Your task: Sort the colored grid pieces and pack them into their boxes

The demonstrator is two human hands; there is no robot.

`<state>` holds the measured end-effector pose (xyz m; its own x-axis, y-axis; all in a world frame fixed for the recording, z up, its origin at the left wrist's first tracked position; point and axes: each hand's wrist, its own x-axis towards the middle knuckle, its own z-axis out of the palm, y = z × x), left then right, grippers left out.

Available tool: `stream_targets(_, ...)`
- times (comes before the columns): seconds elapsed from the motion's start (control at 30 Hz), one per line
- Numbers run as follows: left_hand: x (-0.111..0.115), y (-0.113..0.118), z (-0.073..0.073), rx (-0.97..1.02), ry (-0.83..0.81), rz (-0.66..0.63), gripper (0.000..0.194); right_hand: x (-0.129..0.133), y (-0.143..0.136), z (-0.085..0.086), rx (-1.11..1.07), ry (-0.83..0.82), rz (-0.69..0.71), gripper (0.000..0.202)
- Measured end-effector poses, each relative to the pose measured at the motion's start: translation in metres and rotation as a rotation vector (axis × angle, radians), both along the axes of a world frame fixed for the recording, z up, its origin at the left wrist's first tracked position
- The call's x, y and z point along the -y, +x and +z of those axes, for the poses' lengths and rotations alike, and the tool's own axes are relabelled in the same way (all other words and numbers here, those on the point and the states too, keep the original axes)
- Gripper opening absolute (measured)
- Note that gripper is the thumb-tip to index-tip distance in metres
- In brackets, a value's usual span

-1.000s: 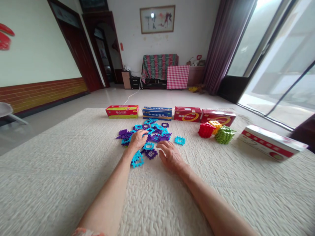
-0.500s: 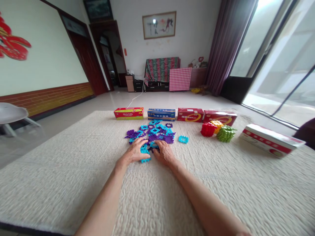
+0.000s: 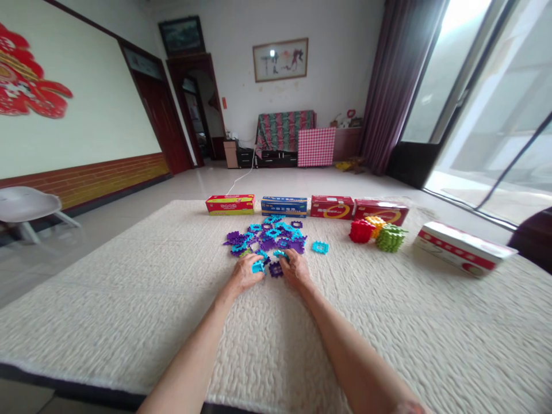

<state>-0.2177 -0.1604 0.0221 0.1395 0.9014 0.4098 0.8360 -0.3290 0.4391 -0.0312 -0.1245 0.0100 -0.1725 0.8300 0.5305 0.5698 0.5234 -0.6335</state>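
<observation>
Half a second ago the left hand (image 3: 245,275) lay spread; now its thumb and fingers clasp a blue square (image 3: 257,267). The right hand (image 3: 295,269), apart from it, touches a second square (image 3: 280,253) (grip unclear) at the pile's (image 3: 268,245) near side. Bare cloth (image 3: 129,299) extends left, right and near, to its near edge.

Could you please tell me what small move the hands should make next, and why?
I would probably bring the blue piece at the right hand toward the blue frame in the left hand: their colours match, and the red stack and green stack are each one colour.
</observation>
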Motion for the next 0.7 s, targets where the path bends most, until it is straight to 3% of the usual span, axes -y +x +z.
stream_targets(0.27, -0.005, 0.006, 0.013, -0.022, 0.002, 0.048, 0.032, -0.002, 0.001, 0.001, -0.183, -0.057, 0.001, 0.023)
stream_targets(0.43, -0.016, 0.016, 0.017, 0.094, 0.084, 0.088, 0.018, 0.000, 0.002, 0.005, -0.365, -0.136, 0.018, 0.030)
stream_targets(0.7, -0.045, 0.053, 0.024, 0.358, 0.139, 0.105, 0.019, -0.013, 0.014, 0.001, -0.759, -0.331, 0.052, 0.038)
